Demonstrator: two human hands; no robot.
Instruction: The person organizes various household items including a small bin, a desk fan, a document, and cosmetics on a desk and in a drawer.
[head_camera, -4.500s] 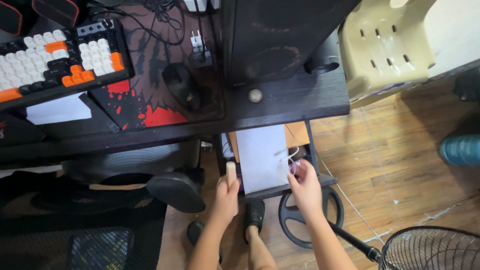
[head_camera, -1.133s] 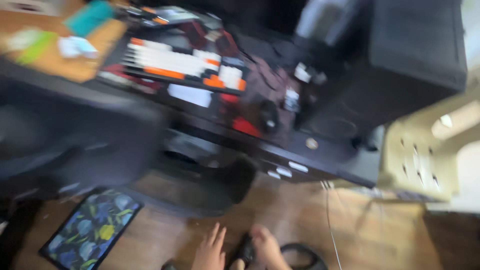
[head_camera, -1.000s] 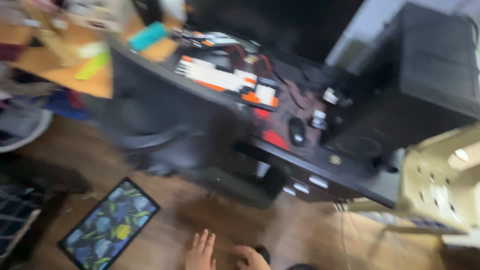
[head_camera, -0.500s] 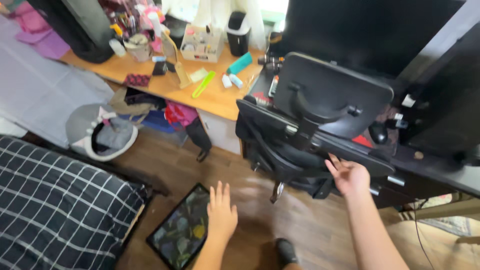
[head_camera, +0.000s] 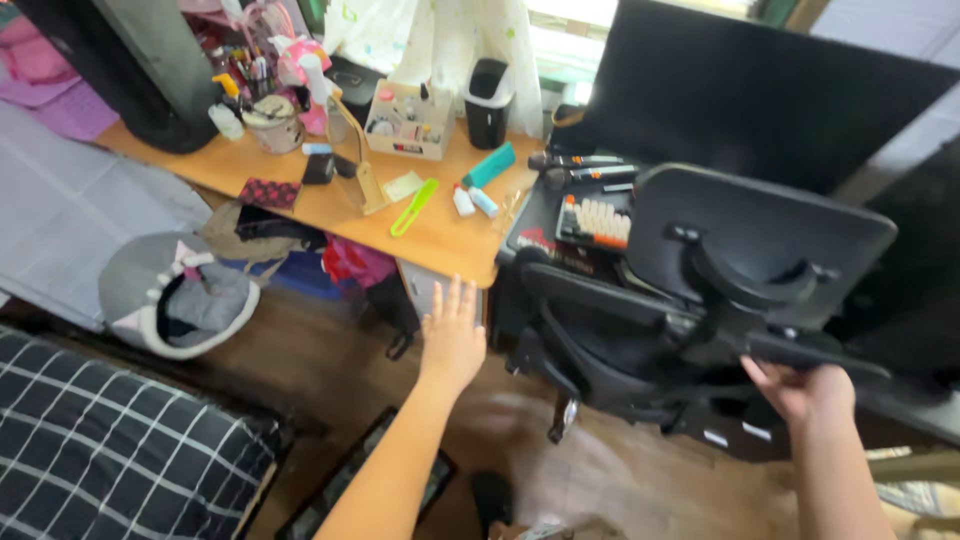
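A black office chair (head_camera: 700, 300) stands with its back toward me, pushed against a dark desk. My right hand (head_camera: 805, 390) grips the top edge of the chair's backrest at the right. My left hand (head_camera: 452, 335) is raised in the air, fingers spread and holding nothing, just left of the chair and in front of the corner of a wooden desk (head_camera: 420, 225). A white and orange keyboard (head_camera: 596, 220) shows past the chair's headrest.
A large dark monitor (head_camera: 760, 95) rises behind the chair. The wooden desk carries an organiser box (head_camera: 405, 120), a green comb (head_camera: 413, 207) and several bottles. A grey pet bed (head_camera: 175, 295) and a checked mattress (head_camera: 110, 450) lie at the left on the wood floor.
My view rose from the open drawer under the desk to the room. My right hand moved right along the chair's back and closed on it. My left hand lifted toward the wooden desk.
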